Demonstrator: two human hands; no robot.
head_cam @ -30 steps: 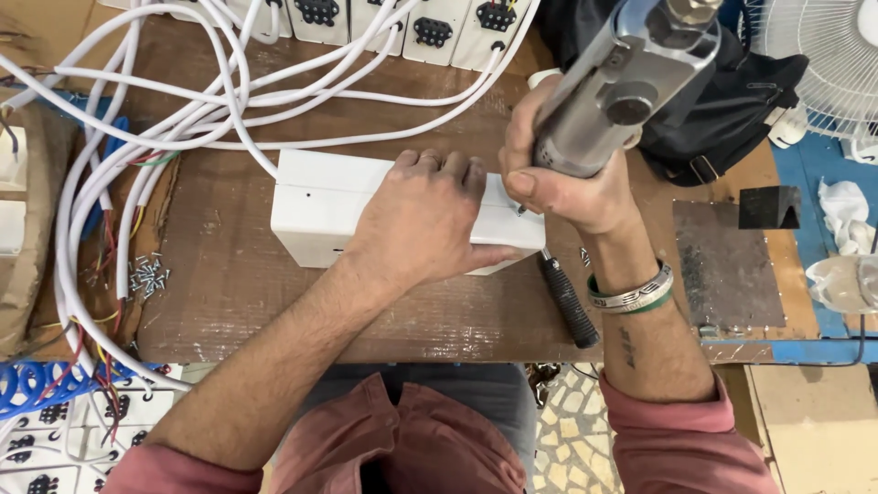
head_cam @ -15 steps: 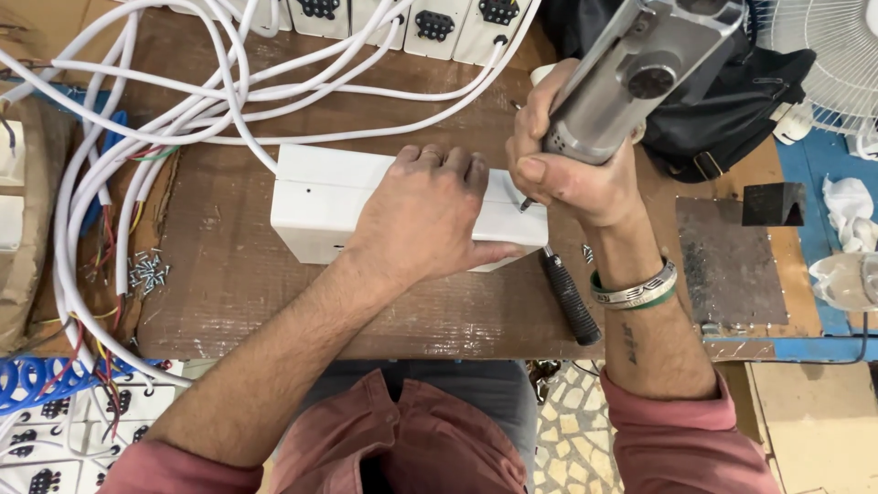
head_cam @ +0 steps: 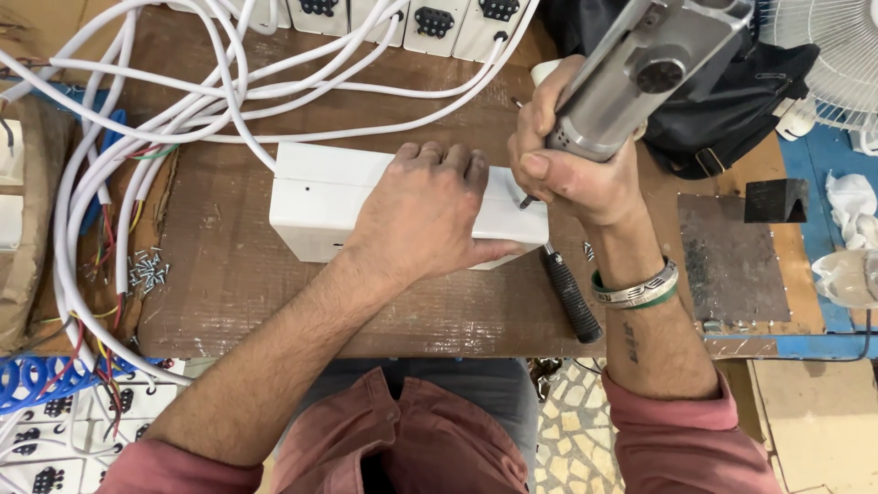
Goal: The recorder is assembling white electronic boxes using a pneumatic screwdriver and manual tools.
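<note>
White box (head_cam: 315, 197) mid-worktop (head_cam: 219, 293), left hand (head_cam: 430, 210) pressed flat on it; right hand (head_cam: 572, 169) fisted round grey power screwdriver (head_cam: 640, 78), tip at box's right end.

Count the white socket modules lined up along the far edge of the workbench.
4, side by side at the top edge. All are cropped by the frame, and more may lie beyond it.
</note>
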